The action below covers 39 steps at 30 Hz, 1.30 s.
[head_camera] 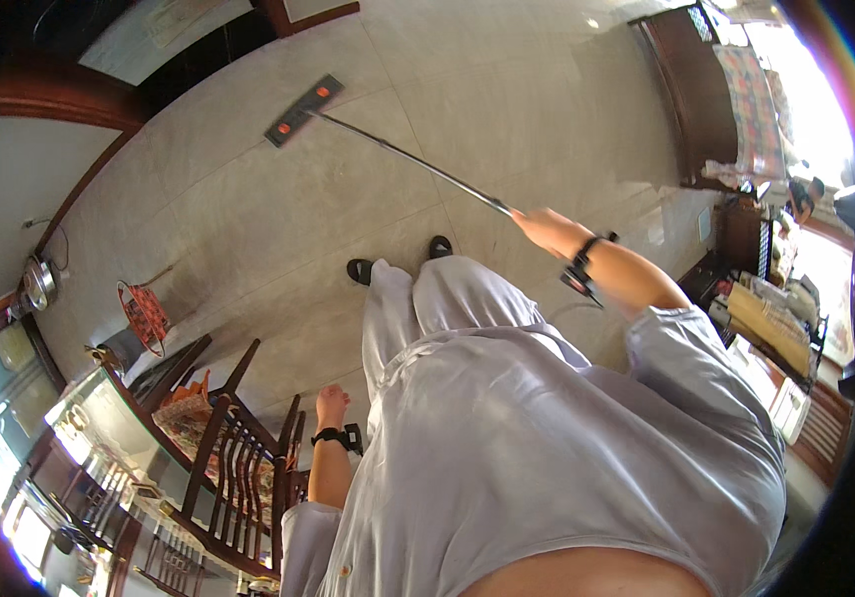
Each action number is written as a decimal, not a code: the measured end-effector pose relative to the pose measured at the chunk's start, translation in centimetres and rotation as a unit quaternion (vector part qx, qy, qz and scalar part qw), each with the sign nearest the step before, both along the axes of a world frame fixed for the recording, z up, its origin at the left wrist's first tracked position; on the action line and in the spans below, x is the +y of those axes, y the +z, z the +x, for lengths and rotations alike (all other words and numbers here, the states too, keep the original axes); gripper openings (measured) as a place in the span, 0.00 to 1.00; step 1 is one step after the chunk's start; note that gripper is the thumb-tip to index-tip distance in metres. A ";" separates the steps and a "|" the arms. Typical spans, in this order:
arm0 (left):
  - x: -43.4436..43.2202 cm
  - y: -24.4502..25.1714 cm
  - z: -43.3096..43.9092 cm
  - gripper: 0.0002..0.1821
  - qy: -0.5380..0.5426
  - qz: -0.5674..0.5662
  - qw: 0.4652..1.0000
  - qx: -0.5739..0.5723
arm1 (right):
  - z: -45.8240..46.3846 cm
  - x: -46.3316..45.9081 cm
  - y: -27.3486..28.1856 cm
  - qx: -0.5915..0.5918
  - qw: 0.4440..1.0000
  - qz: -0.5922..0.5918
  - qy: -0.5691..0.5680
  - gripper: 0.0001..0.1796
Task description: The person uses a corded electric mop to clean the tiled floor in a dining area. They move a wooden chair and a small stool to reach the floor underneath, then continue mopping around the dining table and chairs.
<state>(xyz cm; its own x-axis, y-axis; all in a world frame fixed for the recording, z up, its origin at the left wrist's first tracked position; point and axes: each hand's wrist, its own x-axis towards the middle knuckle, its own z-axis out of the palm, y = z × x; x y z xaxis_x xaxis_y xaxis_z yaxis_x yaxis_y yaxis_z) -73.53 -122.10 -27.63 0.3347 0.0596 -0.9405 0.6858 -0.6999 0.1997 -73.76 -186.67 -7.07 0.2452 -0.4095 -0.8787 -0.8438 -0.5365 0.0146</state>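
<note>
My right hand (549, 230) grips the upper end of a metal mop pole (427, 166), which slants away to the far left. At its far end a flat mop head (303, 111), dark grey with two orange-red parts, rests on the tiled floor (278, 201). My left hand (332, 405) hangs low at my side, beside a wooden chair, and no object shows in it. Its fingers are curled, though too small to make out clearly. Dark straps with small devices sit on both wrists.
A slatted wooden chair (237, 477) with a patterned cushion stands near a glass-topped table (110, 425) on the left. Further off are a red basket (144, 316) and a round metal pot (40, 283). On the right, a dark wooden cabinet (696, 104) bears a checked cloth (749, 112).
</note>
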 end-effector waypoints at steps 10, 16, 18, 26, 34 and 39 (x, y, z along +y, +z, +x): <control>-2.4 3.4 6.6 0.15 -0.169 -0.005 0.983 -0.072 | 0.8 9.1 -12.8 -0.078 0.995 0.052 -0.045 0.39; -5.7 4.2 8.4 0.16 -0.214 -0.031 0.972 -0.089 | -18.3 3.4 -11.0 -0.006 0.992 -0.004 -0.127 0.42; -6.8 4.4 7.8 0.16 -0.260 -0.036 0.960 -0.096 | -25.8 1.5 -9.4 0.030 0.993 -0.003 -0.117 0.44; -11.3 6.3 4.3 0.16 -0.308 -0.089 0.936 -0.145 | -55.8 0.7 -0.4 0.100 0.973 -0.158 -0.134 0.45; -3.3 5.8 -4.0 0.18 -0.476 0.031 0.852 -0.216 | -72.1 -1.6 8.7 0.076 0.938 -0.330 -0.069 0.44; 2.3 7.7 -8.1 0.17 -0.527 0.014 0.833 -0.169 | -70.2 -1.0 8.4 0.094 0.942 -0.321 -0.025 0.46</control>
